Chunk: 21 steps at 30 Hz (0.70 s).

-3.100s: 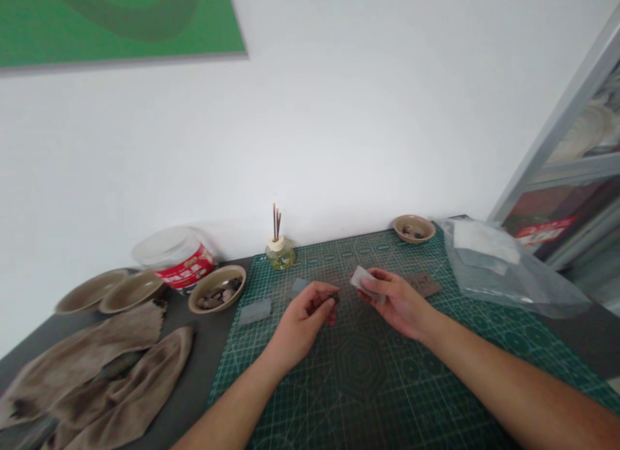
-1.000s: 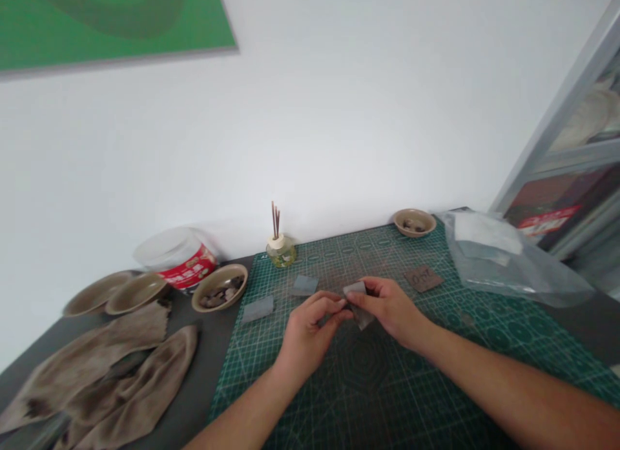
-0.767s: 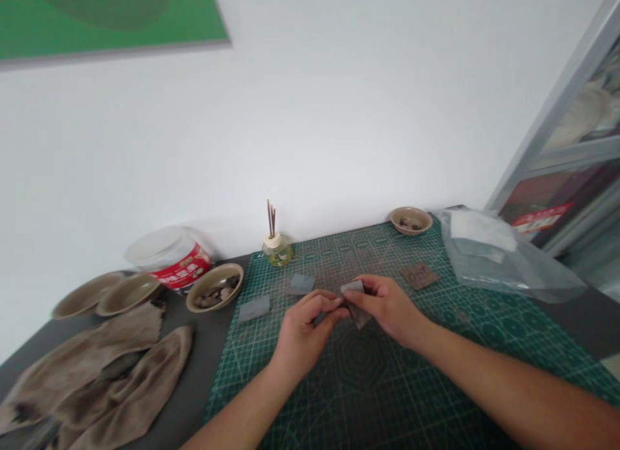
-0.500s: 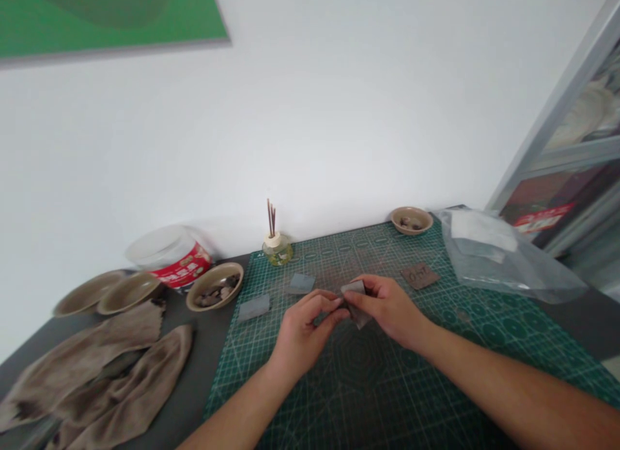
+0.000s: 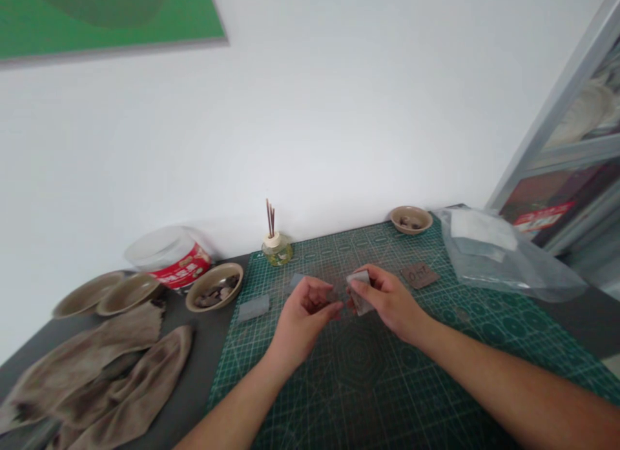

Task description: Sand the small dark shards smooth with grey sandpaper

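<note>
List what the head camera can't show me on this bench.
All in the head view:
- Left hand: its fingers hide whatever it may hold.
- Grey sheet in the right hand: fingers cover part of it.
- Brown tag: writing too small to read surely.
- Green picture: cut off by the top edge.

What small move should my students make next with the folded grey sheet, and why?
Probably bring the folded grey abrasive sheet, pinched in the right hand, against the small dark piece at the left hand: the hands are close, but the two seem slightly apart.
</note>
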Motion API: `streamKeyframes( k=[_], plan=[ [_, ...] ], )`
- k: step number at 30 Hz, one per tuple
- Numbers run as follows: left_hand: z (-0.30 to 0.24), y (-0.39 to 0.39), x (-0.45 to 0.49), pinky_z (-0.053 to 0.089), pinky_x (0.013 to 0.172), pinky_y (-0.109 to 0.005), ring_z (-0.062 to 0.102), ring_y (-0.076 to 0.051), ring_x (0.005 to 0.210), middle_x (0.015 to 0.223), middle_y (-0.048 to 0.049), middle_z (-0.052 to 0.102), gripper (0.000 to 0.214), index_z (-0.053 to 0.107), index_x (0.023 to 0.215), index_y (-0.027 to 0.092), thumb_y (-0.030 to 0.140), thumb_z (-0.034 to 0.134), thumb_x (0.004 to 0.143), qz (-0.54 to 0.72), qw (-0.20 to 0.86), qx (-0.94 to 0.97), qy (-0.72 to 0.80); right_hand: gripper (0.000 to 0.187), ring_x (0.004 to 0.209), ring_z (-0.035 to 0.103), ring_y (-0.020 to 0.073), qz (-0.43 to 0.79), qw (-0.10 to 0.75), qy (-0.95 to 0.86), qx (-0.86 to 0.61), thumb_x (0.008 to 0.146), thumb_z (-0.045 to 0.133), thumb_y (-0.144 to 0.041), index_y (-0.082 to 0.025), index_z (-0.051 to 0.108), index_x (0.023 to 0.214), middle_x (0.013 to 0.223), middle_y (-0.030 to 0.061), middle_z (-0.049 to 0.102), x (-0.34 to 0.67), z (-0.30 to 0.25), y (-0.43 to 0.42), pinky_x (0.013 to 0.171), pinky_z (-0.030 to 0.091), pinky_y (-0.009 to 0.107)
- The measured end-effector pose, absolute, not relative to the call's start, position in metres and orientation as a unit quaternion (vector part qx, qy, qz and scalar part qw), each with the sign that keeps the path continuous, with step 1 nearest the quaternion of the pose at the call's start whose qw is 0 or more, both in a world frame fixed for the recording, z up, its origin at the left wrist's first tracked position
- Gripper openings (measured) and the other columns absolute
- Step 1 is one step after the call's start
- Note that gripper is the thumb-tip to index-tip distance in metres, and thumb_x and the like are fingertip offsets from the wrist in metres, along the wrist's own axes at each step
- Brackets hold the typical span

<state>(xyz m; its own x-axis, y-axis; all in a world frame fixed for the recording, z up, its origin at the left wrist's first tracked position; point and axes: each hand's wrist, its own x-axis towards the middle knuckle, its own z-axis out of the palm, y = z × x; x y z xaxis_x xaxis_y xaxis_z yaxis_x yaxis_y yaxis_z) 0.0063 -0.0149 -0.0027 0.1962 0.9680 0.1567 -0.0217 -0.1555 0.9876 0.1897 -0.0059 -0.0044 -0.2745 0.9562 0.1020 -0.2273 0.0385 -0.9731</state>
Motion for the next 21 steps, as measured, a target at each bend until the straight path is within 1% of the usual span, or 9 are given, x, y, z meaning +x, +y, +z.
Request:
streamKeyframes(
  k=[2, 4, 6, 9, 14, 18, 21],
  plan=[
    [-0.0044, -0.0138, 0.0057, 0.053, 0.064, -0.027, 0.065, -0.014, 0.064, 0.067, 0.0051, 0.061, 0.028, 0.048, 0.097, 0.020, 0.023, 0.069, 0.079, 0.471, 0.545, 0.576, 0.386, 0.026, 0.061, 0.055, 0.0132, 0.601, 0.484, -0.537, -0.341, 0.084, 0.064, -0.044, -0.019, 0.060, 0.091, 0.072, -0.0012, 0.059, 0.1889, -0.0042, -0.0068, 0.059, 0.046, 0.027],
    [-0.0060, -0.0141, 0.0053, 0.054, 0.069, -0.031, 0.068, -0.016, 0.070, 0.072, 0.0020, 0.066, 0.023, 0.045, 0.097, 0.020, 0.025, 0.064, 0.084, 0.455, 0.574, 0.574, 0.365, 0.027, 0.063, 0.055, 0.0131, 0.593, 0.477, -0.549, -0.346, 0.084, 0.065, -0.044, -0.018, 0.062, 0.089, 0.074, -0.0006, 0.060, 0.1884, -0.0042, -0.0073, 0.059, 0.044, 0.026],
    [-0.0067, -0.0150, 0.0049, 0.055, 0.072, -0.033, 0.069, -0.017, 0.074, 0.077, -0.0006, 0.069, 0.017, 0.045, 0.094, 0.020, 0.026, 0.060, 0.088, 0.442, 0.578, 0.585, 0.358, 0.027, 0.065, 0.053, 0.0131, 0.585, 0.472, -0.557, -0.353, 0.083, 0.066, -0.044, -0.017, 0.063, 0.086, 0.074, -0.0002, 0.060, 0.1882, -0.0046, -0.0074, 0.059, 0.043, 0.025],
    [-0.0054, -0.0161, 0.0036, 0.054, 0.072, -0.031, 0.068, -0.016, 0.075, 0.079, -0.0012, 0.069, 0.012, 0.050, 0.090, 0.020, 0.030, 0.058, 0.090, 0.422, 0.527, 0.630, 0.383, 0.028, 0.063, 0.053, 0.0128, 0.596, 0.466, -0.549, -0.354, 0.081, 0.068, -0.045, -0.017, 0.064, 0.083, 0.071, -0.0005, 0.060, 0.1879, -0.0057, -0.0069, 0.058, 0.041, 0.025],
    [-0.0008, -0.0172, -0.0008, 0.048, 0.063, -0.024, 0.062, -0.015, 0.071, 0.078, -0.0014, 0.067, 0.014, 0.062, 0.085, 0.019, 0.033, 0.062, 0.086, 0.384, 0.369, 0.715, 0.453, 0.028, 0.059, 0.054, 0.0130, 0.638, 0.454, -0.514, -0.350, 0.081, 0.068, -0.044, -0.017, 0.063, 0.082, 0.068, -0.0001, 0.062, 0.1868, -0.0066, -0.0064, 0.056, 0.041, 0.025],
    [-0.0026, -0.0194, -0.0017, 0.047, 0.062, -0.023, 0.060, -0.013, 0.067, 0.075, 0.0005, 0.065, 0.010, 0.061, 0.088, 0.019, 0.029, 0.061, 0.086, 0.366, 0.338, 0.736, 0.458, 0.030, 0.059, 0.053, 0.0123, 0.639, 0.450, -0.510, -0.359, 0.078, 0.070, -0.045, -0.017, 0.064, 0.080, 0.068, -0.0005, 0.062, 0.1862, -0.0072, -0.0065, 0.055, 0.040, 0.025],
    [-0.0074, -0.0189, -0.0024, 0.046, 0.060, -0.022, 0.058, -0.012, 0.064, 0.070, 0.0014, 0.063, 0.010, 0.059, 0.082, 0.018, 0.028, 0.063, 0.084, 0.360, 0.321, 0.740, 0.469, 0.030, 0.060, 0.052, 0.0117, 0.641, 0.440, -0.512, -0.364, 0.076, 0.073, -0.045, -0.016, 0.066, 0.080, 0.068, -0.0011, 0.061, 0.1864, -0.0086, -0.0069, 0.055, 0.039, 0.024]
  ],
)
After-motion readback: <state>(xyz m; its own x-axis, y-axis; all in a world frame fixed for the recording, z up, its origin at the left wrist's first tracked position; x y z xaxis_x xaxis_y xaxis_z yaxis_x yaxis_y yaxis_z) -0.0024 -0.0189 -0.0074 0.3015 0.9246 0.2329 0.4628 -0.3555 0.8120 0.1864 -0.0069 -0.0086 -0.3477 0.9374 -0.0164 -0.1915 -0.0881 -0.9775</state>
